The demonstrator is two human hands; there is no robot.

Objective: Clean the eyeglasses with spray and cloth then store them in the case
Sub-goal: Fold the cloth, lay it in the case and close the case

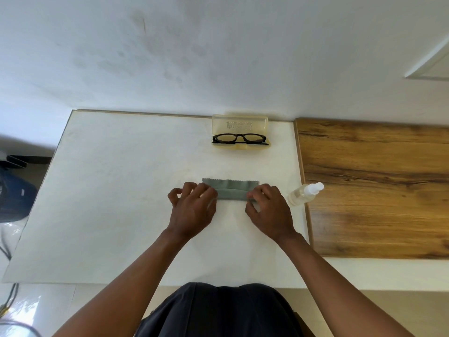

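Black-framed eyeglasses (240, 138) lie folded in the open translucent yellow case (240, 148), whose lid stands up against the wall. A grey cloth (231, 190) with zigzag edges lies folded on the white table (116, 190) in front of me. My left hand (193, 209) pinches the cloth's left end and my right hand (268, 210) pinches its right end, the near edge lifted and folded over. A small clear spray bottle (305, 193) with a white cap lies on its side just right of my right hand.
A wooden board (379, 190) adjoins the table on the right. The white wall rises directly behind the case. A dark blue bag (13, 198) and cables sit on the floor to the left.
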